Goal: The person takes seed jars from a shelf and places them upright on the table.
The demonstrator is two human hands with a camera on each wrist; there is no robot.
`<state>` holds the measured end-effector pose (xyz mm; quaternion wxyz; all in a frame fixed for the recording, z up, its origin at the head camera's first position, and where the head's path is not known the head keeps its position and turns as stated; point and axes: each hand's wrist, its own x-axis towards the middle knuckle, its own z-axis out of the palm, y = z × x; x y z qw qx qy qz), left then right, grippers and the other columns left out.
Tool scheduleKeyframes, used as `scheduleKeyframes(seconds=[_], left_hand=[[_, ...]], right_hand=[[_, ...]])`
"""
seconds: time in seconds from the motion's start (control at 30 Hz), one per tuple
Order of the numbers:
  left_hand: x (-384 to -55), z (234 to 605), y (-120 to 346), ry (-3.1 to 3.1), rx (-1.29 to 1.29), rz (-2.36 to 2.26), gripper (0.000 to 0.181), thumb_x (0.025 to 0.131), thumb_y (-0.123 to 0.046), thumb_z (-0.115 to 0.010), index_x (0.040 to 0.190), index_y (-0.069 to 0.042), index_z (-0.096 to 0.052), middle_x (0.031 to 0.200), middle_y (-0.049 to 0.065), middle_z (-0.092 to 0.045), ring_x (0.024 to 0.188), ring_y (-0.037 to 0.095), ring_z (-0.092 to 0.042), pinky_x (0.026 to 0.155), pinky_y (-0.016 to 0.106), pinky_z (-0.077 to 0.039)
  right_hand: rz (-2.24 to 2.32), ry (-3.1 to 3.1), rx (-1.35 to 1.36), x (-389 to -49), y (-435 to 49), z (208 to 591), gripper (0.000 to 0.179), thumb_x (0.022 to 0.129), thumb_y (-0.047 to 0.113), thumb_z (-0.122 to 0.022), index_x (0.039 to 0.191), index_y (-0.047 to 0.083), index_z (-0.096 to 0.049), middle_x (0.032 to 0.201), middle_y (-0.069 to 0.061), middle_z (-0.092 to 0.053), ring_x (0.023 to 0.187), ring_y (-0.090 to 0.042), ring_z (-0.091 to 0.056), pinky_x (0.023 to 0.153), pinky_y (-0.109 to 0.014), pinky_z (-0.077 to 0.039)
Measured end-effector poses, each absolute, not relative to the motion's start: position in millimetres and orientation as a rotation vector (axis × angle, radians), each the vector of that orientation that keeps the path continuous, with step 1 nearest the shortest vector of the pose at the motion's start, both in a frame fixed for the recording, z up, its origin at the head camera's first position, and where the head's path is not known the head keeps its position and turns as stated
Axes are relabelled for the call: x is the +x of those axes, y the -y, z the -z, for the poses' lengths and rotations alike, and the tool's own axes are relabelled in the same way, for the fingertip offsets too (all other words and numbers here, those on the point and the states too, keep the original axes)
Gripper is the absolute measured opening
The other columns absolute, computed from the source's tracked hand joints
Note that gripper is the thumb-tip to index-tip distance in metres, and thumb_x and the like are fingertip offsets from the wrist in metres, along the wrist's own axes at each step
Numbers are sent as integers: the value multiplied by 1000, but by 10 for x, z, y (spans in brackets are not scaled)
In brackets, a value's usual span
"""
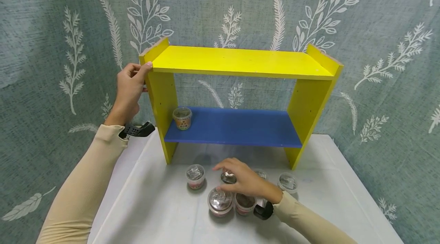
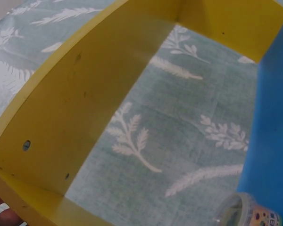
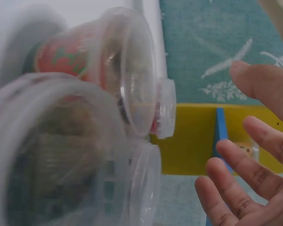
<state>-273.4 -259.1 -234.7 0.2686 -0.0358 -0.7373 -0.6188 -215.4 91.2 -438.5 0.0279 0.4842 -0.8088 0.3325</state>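
My left hand (image 1: 128, 87) grips the upper left side panel of a small yellow shelf unit (image 1: 237, 60), thumb at its front edge. In the left wrist view, only fingertips (image 2: 7, 217) show beside the panel. My right hand (image 1: 245, 179) hovers over several lidded plastic cups on the table, its fingers spread and holding nothing. Under and around it are a silver-topped cup (image 1: 220, 200), a dark-topped cup (image 1: 245, 202) and another cup (image 1: 228, 177), partly hidden. In the right wrist view, the fingers are apart from a red-labelled cup (image 3: 70, 54).
One cup (image 1: 182, 118) stands at the left end of the blue middle board (image 1: 237, 125). A separate cup (image 1: 195, 177) is left of the group; another cup (image 1: 287, 182) is at the right. A white cloth covers the table (image 1: 165, 213). Leaf-patterned curtain (image 1: 213, 7) hangs behind.
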Motion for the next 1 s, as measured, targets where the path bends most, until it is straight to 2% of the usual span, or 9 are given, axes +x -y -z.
scheduleKeyframes(seconds=[0.07,0.37,0.6,0.87,1.0], left_hand=[[-2731,2352,2592,1992,-91,1664,35,99,-51,-64,107,-17,-61,106,1,-56,95,17,-56,78,33,-46],[-2747,2330,2579,1987,-106,1680,37,98,-51,-65,107,-16,-61,106,2,-57,94,18,-57,77,32,-46],[-2730,2342,2589,1982,-87,1683,36,98,-51,-65,106,-16,-62,105,1,-56,93,17,-58,76,31,-47],[-2725,2351,2600,1980,-98,1689,36,98,-50,-65,105,-15,-62,104,2,-57,92,17,-56,75,32,-46],[-2723,2342,2600,1977,-107,1683,35,99,-50,-65,106,-16,-61,104,1,-56,92,17,-55,75,33,-45]], right_hand=[[-1068,2491,1498,-2178,-886,4368,52,90,27,-82,135,11,-62,127,-5,-64,105,-25,-62,91,-35,-52],[-1146,2396,1503,-2372,-727,4270,52,89,22,-84,135,9,-61,129,-6,-65,106,-14,-61,89,-33,-54],[-1211,2425,1464,-2477,-596,4164,51,92,27,-81,136,14,-61,129,1,-65,105,-11,-61,90,-31,-52],[-1293,2465,1414,-2568,-457,4086,52,94,27,-79,140,16,-58,127,1,-64,104,-13,-61,91,-33,-52],[-1328,2483,1380,-2631,-369,4021,53,94,25,-79,140,12,-58,125,0,-64,104,-15,-61,91,-36,-53]])
